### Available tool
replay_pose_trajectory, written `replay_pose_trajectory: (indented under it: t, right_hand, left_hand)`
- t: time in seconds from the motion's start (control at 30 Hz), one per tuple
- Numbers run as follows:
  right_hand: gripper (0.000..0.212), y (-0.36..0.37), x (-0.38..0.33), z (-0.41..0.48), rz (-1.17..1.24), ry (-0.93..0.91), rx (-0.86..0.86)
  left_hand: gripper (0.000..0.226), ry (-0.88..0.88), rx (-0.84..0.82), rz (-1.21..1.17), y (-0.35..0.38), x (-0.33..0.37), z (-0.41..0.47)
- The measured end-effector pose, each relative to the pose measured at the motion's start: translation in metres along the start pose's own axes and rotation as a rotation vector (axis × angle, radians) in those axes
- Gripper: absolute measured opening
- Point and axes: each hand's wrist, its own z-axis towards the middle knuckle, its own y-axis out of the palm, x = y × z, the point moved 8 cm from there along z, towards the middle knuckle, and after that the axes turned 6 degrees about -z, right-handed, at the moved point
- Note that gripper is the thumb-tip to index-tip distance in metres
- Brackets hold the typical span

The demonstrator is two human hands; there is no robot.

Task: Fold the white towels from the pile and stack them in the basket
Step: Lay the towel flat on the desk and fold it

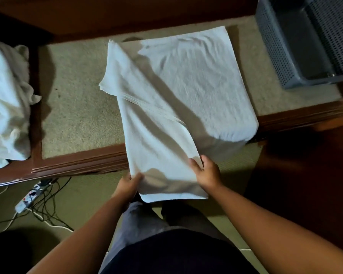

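A white towel (178, 99) lies spread over the beige table top, its near end hanging past the table's front edge. My left hand (128, 185) pinches the near left corner of that hanging end. My right hand (207, 171) grips the near right side, fingers curled under the cloth. A fold runs diagonally across the towel's left part. The pile of white towels (6, 107) is heaped at the far left. The grey perforated basket (305, 42) stands at the top right with nothing seen inside it.
The table (77, 115) has a brown wooden frame and a beige surface. A power strip with tangled cables (34, 196) lies on the floor at the lower left. My legs stand below the towel's end.
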Motion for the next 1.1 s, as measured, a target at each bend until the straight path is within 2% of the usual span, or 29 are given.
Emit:
replay_pose_trajectory:
  t: [0.1,0.27,0.4,0.47,0.53,0.63,0.7,0.77,0.83,0.93,1.1]
  right_hand:
    - [0.037,0.005,0.003,-0.003,-0.109,0.007,-0.059]
    - [0.033,0.003,0.000,0.001,-0.309,-0.039,-0.053]
    - [0.018,0.012,0.013,0.011,-0.401,0.077,-0.085]
    - [0.026,0.013,0.008,0.012,-0.403,0.107,-0.047]
    - [0.034,0.010,-0.012,0.010,-0.454,-0.003,0.061]
    - [0.032,0.010,-0.056,0.007,-0.588,-0.327,0.159]
    - [0.032,0.021,-0.081,0.004,-0.667,-0.547,0.126]
    - [0.043,0.037,-0.096,0.007,-0.734,-0.692,0.038]
    - [0.057,0.053,-0.103,0.016,-0.803,-0.722,-0.085]
    - [0.068,0.064,-0.112,0.043,-0.869,-0.593,-0.237]
    - [0.089,0.062,-0.147,0.100,-0.959,-0.483,-0.194]
  left_hand:
    - [0.022,0.033,-0.054,0.101,-0.003,-0.007,-0.007]
    - [0.033,0.093,-0.118,0.294,0.000,-0.009,-0.013]
    - [0.034,0.117,0.012,0.584,0.002,0.007,-0.013]
    - [0.047,0.141,0.085,0.555,-0.001,0.017,-0.013]
    - [0.062,0.297,0.175,0.506,-0.002,0.035,-0.017]
    - [0.069,0.653,0.278,0.680,0.006,0.071,-0.030]
    - [0.074,0.771,0.214,0.849,0.019,0.084,-0.032]
    - [0.070,0.839,0.103,1.027,0.034,0.092,-0.025]
    - [0.068,0.836,0.011,1.130,0.044,0.098,-0.011]
    - [0.072,0.768,0.049,1.141,0.037,0.122,0.015]
    - [0.075,0.667,0.074,1.202,0.019,0.174,0.065]
